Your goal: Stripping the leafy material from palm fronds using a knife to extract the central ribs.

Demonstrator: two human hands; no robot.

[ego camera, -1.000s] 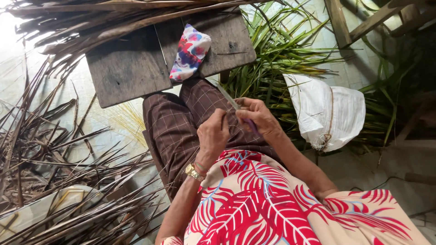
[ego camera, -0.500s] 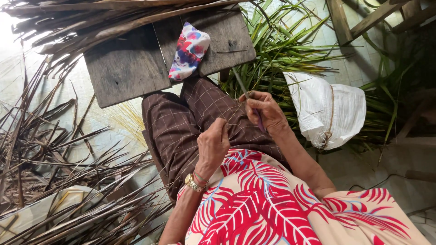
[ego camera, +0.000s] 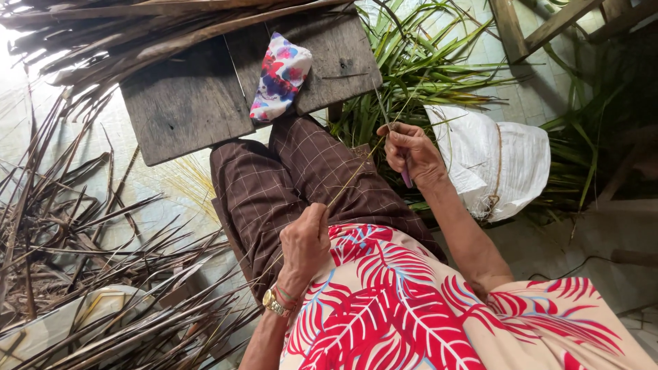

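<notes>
I sit with brown checked trousers (ego camera: 274, 185) over my lap. My left hand (ego camera: 306, 240) pinches a thin pale leaf rib (ego camera: 351, 178) that runs up and to the right. My right hand (ego camera: 410, 152) grips a small knife with a purple handle (ego camera: 406, 178), its blade pointing up beside the rib. The two hands are well apart, with the rib stretched taut between them. A gold watch sits on my left wrist (ego camera: 274, 301).
A worn wooden bench (ego camera: 185, 103) stands ahead with a colourful cloth pouch (ego camera: 279, 75) on it. Green palm leaves (ego camera: 425, 68) and a white sack (ego camera: 493, 161) lie to the right. Dry brown leaf strips (ego camera: 82, 233) cover the floor at left.
My right hand has moved up and to the right with the knife, sliding along the rib. My left hand has dropped toward my lap, so the hands have drawn apart.
</notes>
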